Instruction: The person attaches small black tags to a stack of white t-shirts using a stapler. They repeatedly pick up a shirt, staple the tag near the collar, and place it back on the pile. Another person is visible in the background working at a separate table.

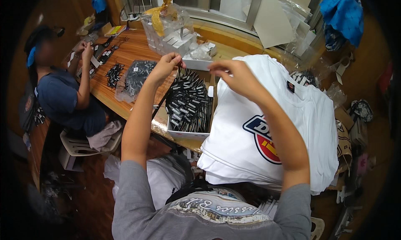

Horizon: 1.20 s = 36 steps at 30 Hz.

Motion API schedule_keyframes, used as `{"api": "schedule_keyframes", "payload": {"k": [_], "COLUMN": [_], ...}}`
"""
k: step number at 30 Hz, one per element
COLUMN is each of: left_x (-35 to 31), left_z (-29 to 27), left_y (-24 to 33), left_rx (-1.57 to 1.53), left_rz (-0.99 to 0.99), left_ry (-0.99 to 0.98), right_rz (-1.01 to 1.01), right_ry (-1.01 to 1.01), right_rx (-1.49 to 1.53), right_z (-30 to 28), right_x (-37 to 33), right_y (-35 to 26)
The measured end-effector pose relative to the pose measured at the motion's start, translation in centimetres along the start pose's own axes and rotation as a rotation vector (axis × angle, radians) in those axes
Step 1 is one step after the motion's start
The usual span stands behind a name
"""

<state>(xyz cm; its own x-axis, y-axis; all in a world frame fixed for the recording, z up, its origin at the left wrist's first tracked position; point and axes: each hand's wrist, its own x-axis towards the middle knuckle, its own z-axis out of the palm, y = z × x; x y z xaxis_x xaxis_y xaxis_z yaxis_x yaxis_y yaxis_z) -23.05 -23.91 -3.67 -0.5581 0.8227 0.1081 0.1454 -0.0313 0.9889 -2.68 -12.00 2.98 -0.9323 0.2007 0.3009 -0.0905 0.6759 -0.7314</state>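
Note:
My left hand [167,66] is raised over the left edge of a white box, its fingers pinched on a thin black strip [163,99] that hangs down beside the box. Filling the white box [188,135] are many small black tags [189,102] with pale print, packed in a dense heap. My right hand [234,75] hovers at the box's far right corner, next to the shirts, with its fingers loosely bent and thumb apart; nothing shows in it. To the right lies a tall stack of folded white T-shirts [234,123], the top one bearing a red, blue and yellow print.
On the wooden table [138,41], left of the box, lies a clear bag of black tags [137,79]. Small white boxes [175,41] stand behind under plastic wrap. A co-worker [62,93] sits at the left, handling tags. A white plastic bag [163,175] rests below the table edge.

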Motion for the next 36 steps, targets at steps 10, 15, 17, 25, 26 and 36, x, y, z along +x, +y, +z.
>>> {"api": "schedule_keyframes", "payload": {"k": [10,15,17,25,26,36], "left_x": [2.5,2.7,-0.1,-1.8,-2.2,3.7], "left_z": [2.4,6.2,10.0,21.6,23.0,33.5], "left_y": [2.3,6.2,9.6,10.8,10.9,4.3], "left_rx": [0.105,-0.418,-0.323,-0.219,-0.294,0.888], "left_rz": [0.363,0.301,0.234,-0.172,-0.286,0.764], "left_ry": [0.214,-0.118,-0.308,-0.752,-0.847,-0.247], "right_rz": [0.126,-0.026,0.004,0.289,0.381,0.789], "right_ry": [0.013,0.066,0.106,-0.076,-0.032,0.645], "right_rx": [0.433,0.441,0.439,-0.068,-0.129,0.437], "right_z": [5.4,-2.3,-6.1,-20.9,-21.9,-21.5], "right_x": [8.9,7.1,5.2,-9.2,-10.8,-18.4], "right_y": [3.9,0.3,-0.5,1.0,1.6,15.5]}}
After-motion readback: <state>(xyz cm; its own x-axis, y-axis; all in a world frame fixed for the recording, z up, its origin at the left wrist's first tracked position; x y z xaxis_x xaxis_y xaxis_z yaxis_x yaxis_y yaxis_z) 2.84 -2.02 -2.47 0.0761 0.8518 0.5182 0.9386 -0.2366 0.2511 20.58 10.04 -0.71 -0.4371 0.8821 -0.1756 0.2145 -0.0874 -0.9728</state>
